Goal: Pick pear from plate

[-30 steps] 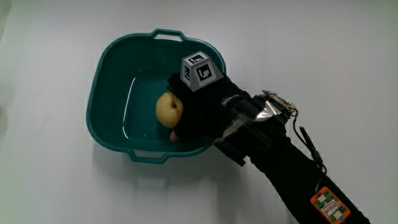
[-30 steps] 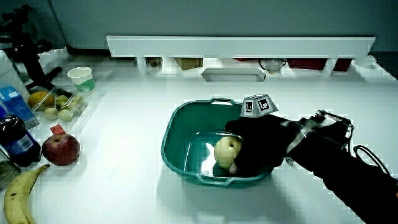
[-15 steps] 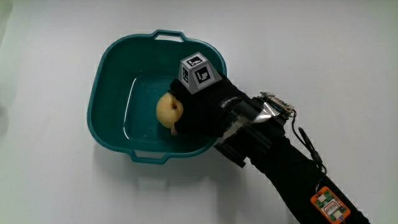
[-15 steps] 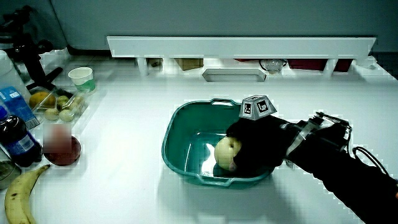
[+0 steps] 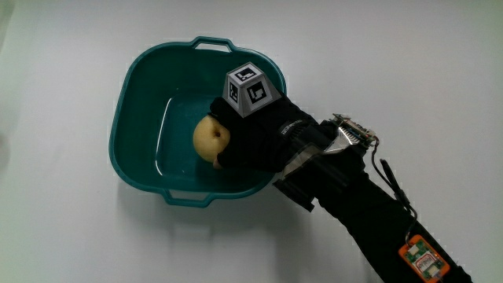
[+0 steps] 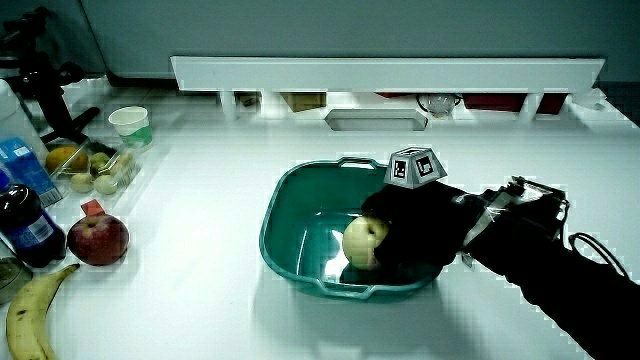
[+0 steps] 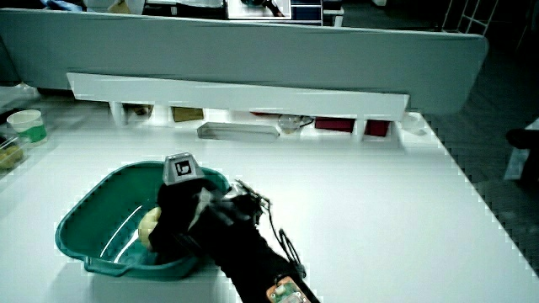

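Observation:
A yellow pear (image 5: 210, 137) (image 6: 359, 240) (image 7: 150, 224) is inside a teal plastic basin (image 5: 140, 82) (image 6: 290, 205) (image 7: 93, 206) with two handles. The gloved hand (image 5: 253, 137) (image 6: 412, 228) (image 7: 178, 215) reaches into the basin from the rim nearest the person, its fingers curled around the pear. The patterned cube (image 5: 253, 89) sits on the back of the hand. Most of the pear's side toward the palm is hidden by the glove.
Beside the basin in a side view lie a red apple (image 6: 97, 240), a banana (image 6: 28, 314), a dark bottle (image 6: 27, 229), a paper cup (image 6: 130, 124) and a tray of small fruit (image 6: 88, 168). A low white partition (image 6: 385, 75) (image 7: 236, 94) runs along the table's edge.
The hand has closed more tightly on the pear, and the pear has shifted slightly and lifted a little within the basin.

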### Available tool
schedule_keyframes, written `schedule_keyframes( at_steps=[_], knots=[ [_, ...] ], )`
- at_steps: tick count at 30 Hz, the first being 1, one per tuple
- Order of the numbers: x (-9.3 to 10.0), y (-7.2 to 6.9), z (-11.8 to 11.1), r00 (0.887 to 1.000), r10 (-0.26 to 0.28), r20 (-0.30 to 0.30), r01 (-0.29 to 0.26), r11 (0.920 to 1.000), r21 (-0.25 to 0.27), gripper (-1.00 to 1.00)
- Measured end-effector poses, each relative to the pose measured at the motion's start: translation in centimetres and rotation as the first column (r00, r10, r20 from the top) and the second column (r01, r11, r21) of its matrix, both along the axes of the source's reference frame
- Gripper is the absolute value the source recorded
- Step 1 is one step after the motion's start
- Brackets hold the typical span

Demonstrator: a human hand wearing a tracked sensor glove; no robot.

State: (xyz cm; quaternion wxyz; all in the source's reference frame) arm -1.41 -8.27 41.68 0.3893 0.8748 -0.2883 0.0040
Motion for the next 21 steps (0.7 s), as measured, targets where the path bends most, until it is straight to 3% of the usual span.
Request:
schedule_keyframes(
  at_steps=[4,5,7,11,12,15,16,17,18,21],
  knots=[
    [0.3,-0.2,-1.4,1.000,-0.012,0.025,0.012,0.9999,-0.011,1.00],
    [0.4,-0.2,-1.9,1.000,-0.007,0.021,0.007,0.9998,0.017,1.00],
    [0.6,-0.3,-2.6,0.999,-0.015,0.033,0.015,0.9999,0.002,1.00],
    [1.5,-0.5,-4.1,0.999,-0.001,0.045,-0.001,0.9994,0.036,1.00],
    [1.8,-0.6,-4.5,0.998,-0.006,0.067,0.005,0.9999,0.013,1.00],
    [2.9,-0.8,-5.8,0.997,0.002,0.076,-0.004,0.9996,0.027,1.00],
    [3.2,-0.9,-6.0,0.995,0.000,0.105,0.001,1.0000,-0.009,1.00],
    [3.7,-1.0,-6.2,0.995,0.006,0.096,-0.007,1.0000,0.006,1.00],
    [4.0,-1.0,-7.4,0.991,0.021,0.133,-0.025,0.9992,0.030,1.00],
    [5.4,-1.4,-7.5,0.993,0.023,0.119,-0.023,0.9997,-0.002,1.00]
  ],
)
